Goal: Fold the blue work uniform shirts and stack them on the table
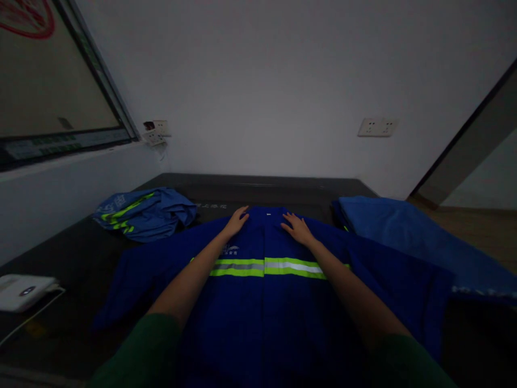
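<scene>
A dark blue work jacket (pixel 238 312) lies spread out before me, its sleeves reaching to both sides. Across its chest runs a yellow-green and silver reflective band, with a small pale logo above it on the left. My left hand (pixel 236 222) rests on the jacket near the left of the collar, fingers stretched out. On the other side of the collar my right hand (pixel 298 228) lies on the cloth, its fingers spread. Neither hand grips anything I can see.
A crumpled blue garment (pixel 151 213) with yellow-green strips lies at the left. To the right is a folded blue cloth (pixel 388 231). A white device (pixel 26 291) with a cable sits at the left edge of the dark surface (pixel 72 256). Behind stands a white wall (pixel 258 97) with sockets.
</scene>
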Tool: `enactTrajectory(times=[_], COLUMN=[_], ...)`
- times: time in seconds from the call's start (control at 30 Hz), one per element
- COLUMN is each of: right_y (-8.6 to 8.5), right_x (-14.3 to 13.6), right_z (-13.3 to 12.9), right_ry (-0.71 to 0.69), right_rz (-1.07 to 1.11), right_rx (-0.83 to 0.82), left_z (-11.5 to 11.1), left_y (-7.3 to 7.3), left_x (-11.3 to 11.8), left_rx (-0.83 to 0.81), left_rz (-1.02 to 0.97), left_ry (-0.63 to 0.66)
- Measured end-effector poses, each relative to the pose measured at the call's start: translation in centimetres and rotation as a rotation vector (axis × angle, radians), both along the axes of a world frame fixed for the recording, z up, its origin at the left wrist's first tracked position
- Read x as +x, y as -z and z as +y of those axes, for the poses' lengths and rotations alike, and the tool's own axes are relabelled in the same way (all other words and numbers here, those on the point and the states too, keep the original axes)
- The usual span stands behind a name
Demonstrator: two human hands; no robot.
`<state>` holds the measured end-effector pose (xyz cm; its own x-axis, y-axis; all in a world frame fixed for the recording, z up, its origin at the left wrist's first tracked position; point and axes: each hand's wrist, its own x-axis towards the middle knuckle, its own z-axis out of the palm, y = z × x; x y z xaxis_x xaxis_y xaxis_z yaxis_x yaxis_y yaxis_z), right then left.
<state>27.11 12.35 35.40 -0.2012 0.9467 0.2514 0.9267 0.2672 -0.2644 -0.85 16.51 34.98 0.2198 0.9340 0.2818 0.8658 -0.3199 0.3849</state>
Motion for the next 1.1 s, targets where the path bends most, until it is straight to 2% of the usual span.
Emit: enactTrajectory(times=[0.07, 0.17, 0.27, 0.37, 0.43, 0.53, 0.73, 0.87, 1.0, 1.1], right_y=[-1.0, -2.8, -3.8, -4.0, -3.9, -3.8, -4.2, -6.0, -9.2, -11.3], right_x=[2.2, 6.7, 10.7, 12.5, 12.7, 12.7, 12.8, 12.7, 12.5, 12.4], right_z=[0.0, -0.6, -1.7, -2.9, -3.4, -3.6, -3.3, -2.9, -1.5, 0.3], right_ry=[0.022, 0.144, 0.253, 0.306, 0.327, 0.357, 0.37, 0.409, 0.423, 0.437], right_rz=[0.062, -0.022, -0.192, -0.284, -0.305, -0.294, -0.268, -0.295, -0.332, -0.353], right_rx=[0.089, 0.149, 0.062, -0.049, -0.098, -0.133, -0.169, -0.042, 0.044, 0.11], left_z=[0.0, -1.2, -2.9, -4.0, -4.0, -3.6, -3.4, -3.5, -2.7, -1.3], left_y=[-1.0, -1.9, -1.8, -1.4, -1.4, -1.8, -4.0, -7.1, -11.6, -14.5], left_x=[-3.6, -10.4, -16.2, -19.2, -19.6, -19.2, -18.8, -18.8, -17.7, -16.6], left_rx=[0.029, 0.019, -0.044, -0.107, -0.142, -0.189, -0.171, -0.081, 0.091, 0.181], left_rz=[-0.015, 0.01, 0.048, 0.08, 0.107, 0.155, 0.216, 0.305, 0.522, 0.574], left_ry=[-0.041, -0.119, -0.167, -0.169, -0.161, -0.14, -0.128, -0.16, -0.265, -0.325])
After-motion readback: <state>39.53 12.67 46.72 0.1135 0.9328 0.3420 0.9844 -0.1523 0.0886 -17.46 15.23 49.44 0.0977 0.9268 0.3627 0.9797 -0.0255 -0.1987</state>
